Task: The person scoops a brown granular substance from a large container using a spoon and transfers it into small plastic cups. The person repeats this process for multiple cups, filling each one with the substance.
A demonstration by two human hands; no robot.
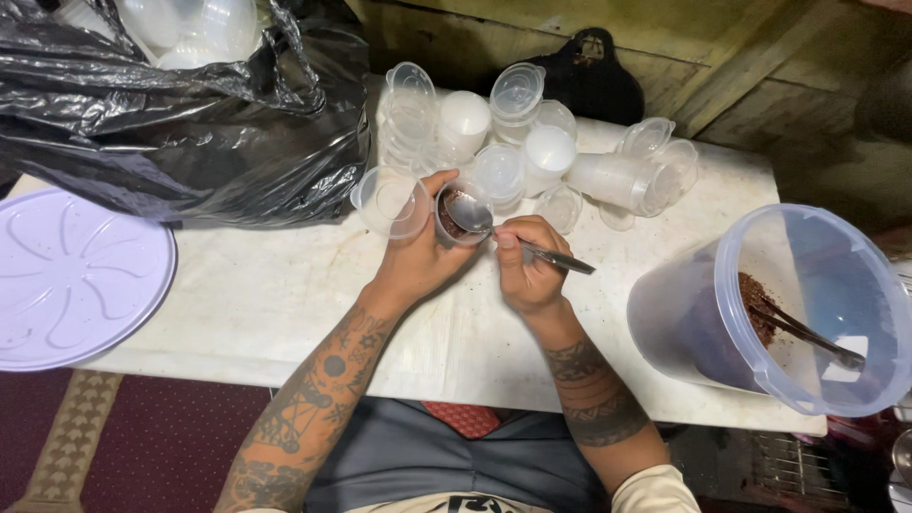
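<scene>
Table [285,304] cluttered — cups [532,152] behind, bucket [798,304] R, black bag [190,123] L.

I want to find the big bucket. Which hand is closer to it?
The right hand. It holds a spoon mid-table, with the big bucket off to its right. The left hand grips a small cup, farther away.

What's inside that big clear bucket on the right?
The big clear bucket holds a reddish-brown crumbly stuff heaped against its side, with a metal utensil lying in it. The utensil's working end is buried in the heap, and the bucket's cloudy wall hides how deep the heap goes.
</scene>
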